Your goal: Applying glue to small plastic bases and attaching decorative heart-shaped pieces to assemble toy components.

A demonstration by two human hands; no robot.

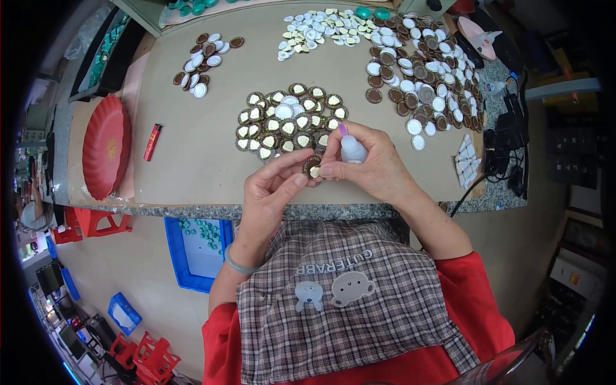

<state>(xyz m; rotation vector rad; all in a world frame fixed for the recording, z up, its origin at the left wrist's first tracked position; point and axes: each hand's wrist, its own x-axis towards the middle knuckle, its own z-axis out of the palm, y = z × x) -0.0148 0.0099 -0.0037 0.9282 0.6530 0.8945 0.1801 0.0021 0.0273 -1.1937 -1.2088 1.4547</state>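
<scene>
Over the table's near edge, my left hand [274, 186] pinches a small brown disc [311, 165] with a scalloped rim by its edge. My right hand [378, 163] keeps a small squeeze bottle [353, 149] with a purple tip in its grip. The thumb and finger of that same hand hold a cream piece [314, 172] against the disc's face. Just beyond my fingers lies a cluster of brown discs with cream pieces on them [269, 125], a few white ones among them.
Loose brown and white discs [423, 70] cover the right; cream and white pieces [314, 32] lie at the back. A smaller disc pile [204, 61], a red lighter-like stick [153, 142] and a red fluted dish [106, 147] are left. A blue bin [176, 256] stands below the edge.
</scene>
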